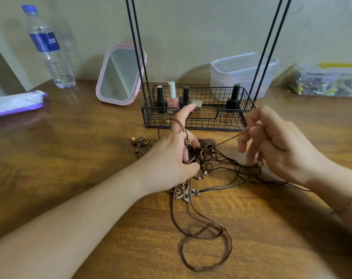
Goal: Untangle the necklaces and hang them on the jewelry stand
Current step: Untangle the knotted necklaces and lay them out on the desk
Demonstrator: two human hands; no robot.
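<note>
A tangle of brown cord necklaces (211,168) with beads and a metal flower pendant (183,194) lies on the wooden table. My left hand (171,156) grips the knotted middle, a cord loop hooked over its raised index finger. My right hand (275,141) pinches a taut brown cord that runs from the knot. One long brown loop (207,248) trails toward me. The black jewelry stand (197,109), a wire basket base with thin upright rods, is just behind both hands; its top is out of frame.
Several nail polish bottles (172,97) stand in the stand's basket. Behind it are a pink-framed mirror (118,77), a clear plastic box (241,73) and a water bottle (48,47). A wipes pack (14,103) lies far left, a filled clear bag (328,81) far right.
</note>
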